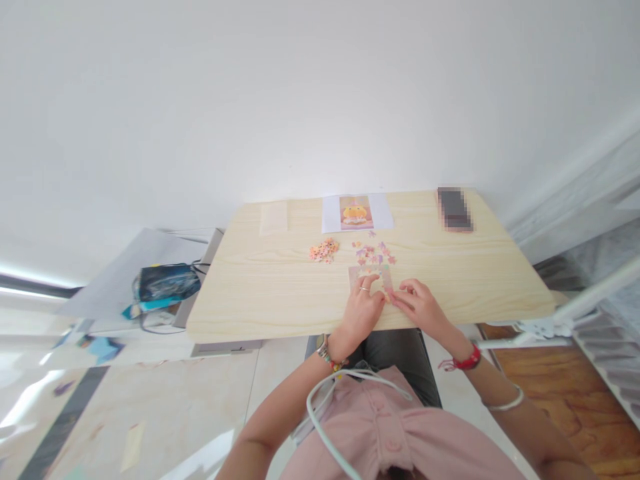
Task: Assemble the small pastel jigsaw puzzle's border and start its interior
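We lean over a pale wooden bench [280, 293].
Our left hand [361, 308] rests on the pink cardboard jigsaw panel [369, 272], right hand [421, 307] just beside; fingers curled, grip unclear.

One view only, from the person's head: it faces forward and steeply down over the chest to the surface [280, 293] (a wide lens, so the edges bow). The left hand [363, 308] and right hand [419, 307] lie near, low in the middle. The wall [300, 100] fills the upper half, the floor [165, 400] the lower left.
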Available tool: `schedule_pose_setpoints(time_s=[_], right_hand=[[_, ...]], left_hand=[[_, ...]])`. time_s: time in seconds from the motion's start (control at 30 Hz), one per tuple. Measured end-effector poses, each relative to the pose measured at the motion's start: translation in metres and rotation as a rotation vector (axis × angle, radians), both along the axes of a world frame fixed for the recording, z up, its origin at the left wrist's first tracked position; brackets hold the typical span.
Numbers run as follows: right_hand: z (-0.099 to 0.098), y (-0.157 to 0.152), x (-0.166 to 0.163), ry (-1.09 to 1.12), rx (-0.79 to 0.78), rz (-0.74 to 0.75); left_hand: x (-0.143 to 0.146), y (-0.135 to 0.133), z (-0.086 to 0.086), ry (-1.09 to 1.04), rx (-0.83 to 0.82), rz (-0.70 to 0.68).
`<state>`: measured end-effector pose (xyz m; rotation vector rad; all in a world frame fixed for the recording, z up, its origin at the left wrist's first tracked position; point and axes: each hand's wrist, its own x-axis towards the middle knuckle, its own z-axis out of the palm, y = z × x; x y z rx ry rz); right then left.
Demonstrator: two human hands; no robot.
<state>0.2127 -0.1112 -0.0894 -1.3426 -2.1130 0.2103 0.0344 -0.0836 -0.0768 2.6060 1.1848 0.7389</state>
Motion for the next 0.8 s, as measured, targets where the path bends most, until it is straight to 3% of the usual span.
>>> schedule_pose_setpoints(time_s=[0.8], right_hand=[[-0.0036,-0.0022,-0.0024,-0.048,0.086,0.000]], left_hand=[[0.0032,-0.0014,-0.0024,0.019,0.039,0.006]])
